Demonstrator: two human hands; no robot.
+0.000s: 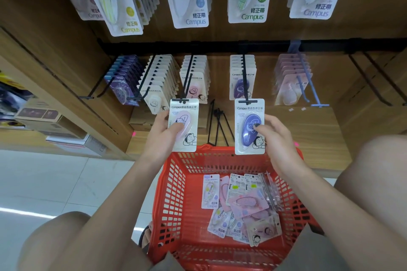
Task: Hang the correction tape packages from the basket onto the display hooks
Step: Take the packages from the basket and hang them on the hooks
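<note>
Each hand clamps a package upright at its hook tip: left hand [164, 133] the pink package [184, 124], right hand [276, 133] the purple package [249, 126].

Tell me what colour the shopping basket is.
Red-orange, seen in the head view: the shopping basket.

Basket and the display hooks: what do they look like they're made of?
The basket looks like moulded plastic: uniform red-orange, a slotted lattice wall, a slight sheen. The display hooks look like thin metal wire with a matte black coating: slim, straight, holding rows of packages without visible sag. One hook to the right is pale blue, possibly coated too.
</note>
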